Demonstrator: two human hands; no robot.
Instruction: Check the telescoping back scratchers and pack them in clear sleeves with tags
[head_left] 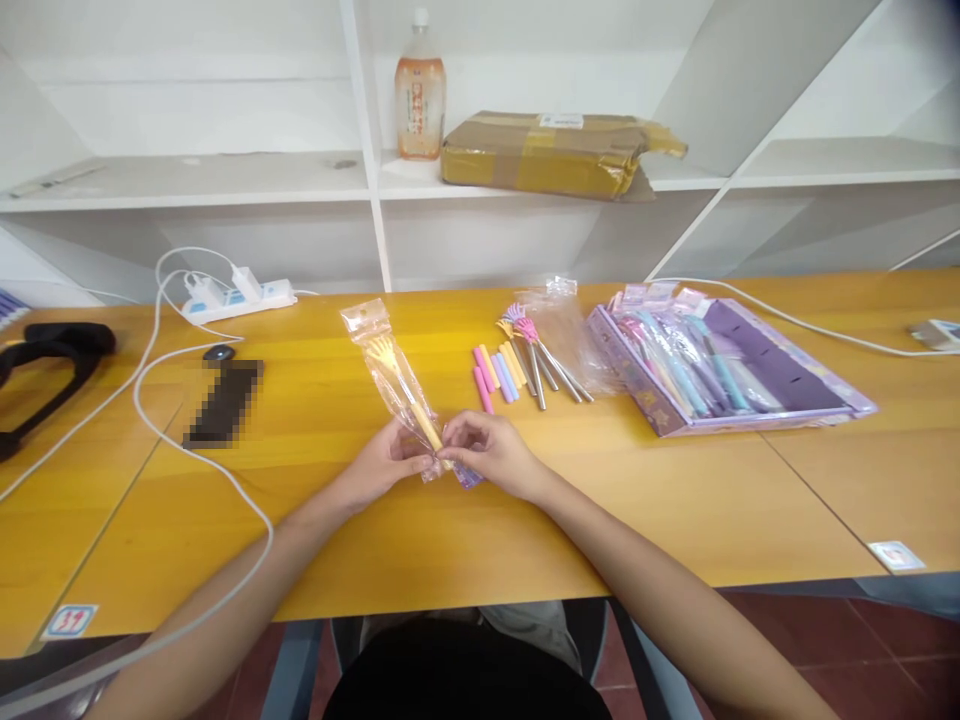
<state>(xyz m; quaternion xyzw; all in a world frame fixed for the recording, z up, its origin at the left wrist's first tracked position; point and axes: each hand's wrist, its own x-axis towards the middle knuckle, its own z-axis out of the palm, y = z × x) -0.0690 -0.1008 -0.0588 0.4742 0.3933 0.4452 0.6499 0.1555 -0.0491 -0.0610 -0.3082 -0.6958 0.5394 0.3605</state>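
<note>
A yellow back scratcher (405, 385) with a hand-shaped head lies inside a clear plastic bag (367, 318), tilted up and to the left. My left hand (386, 465) is closed on the bag's lower end from the left side. From the right, my right hand (495, 452) pinches the bag's opening close to the handle's end. A bit of purple printed packaging (469, 477) shows under my right fingers. Beyond my right hand lie short pink, yellow and purple handle sleeves (499, 372). Beside them are several metal rods with coloured hand-shaped heads (527, 330).
Clear empty bags (585, 345) lie by a purple box (795, 350) of packed back scratchers at the right. Leftward are a power strip (240, 300), a white cable (225, 465), a blurred dark object (225, 405) and black straps (67, 350). A bottle (420, 100) and carton (540, 155) stand on the shelf.
</note>
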